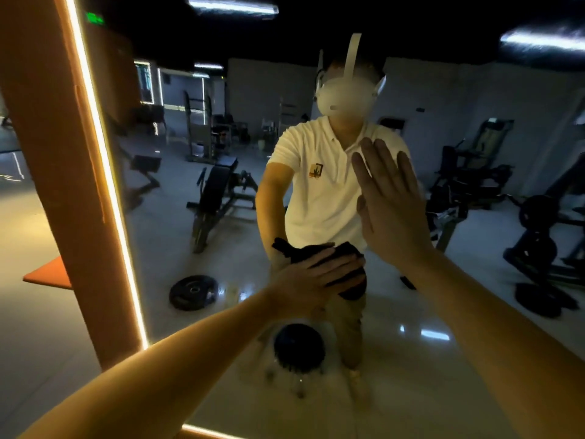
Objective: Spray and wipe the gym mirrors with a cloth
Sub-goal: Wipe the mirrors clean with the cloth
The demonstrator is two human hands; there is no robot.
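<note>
Left hand (pixel 311 275) presses cloth (pixel 348 251), right hand (pixel 392 204) flat, mirror edge (pixel 107 172) well left

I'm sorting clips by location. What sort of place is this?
Most likely a gym. The large wall mirror reflects a weight bench, a weight plate on the floor and other exercise machines. The left hand presses a dark cloth against the glass.
</note>
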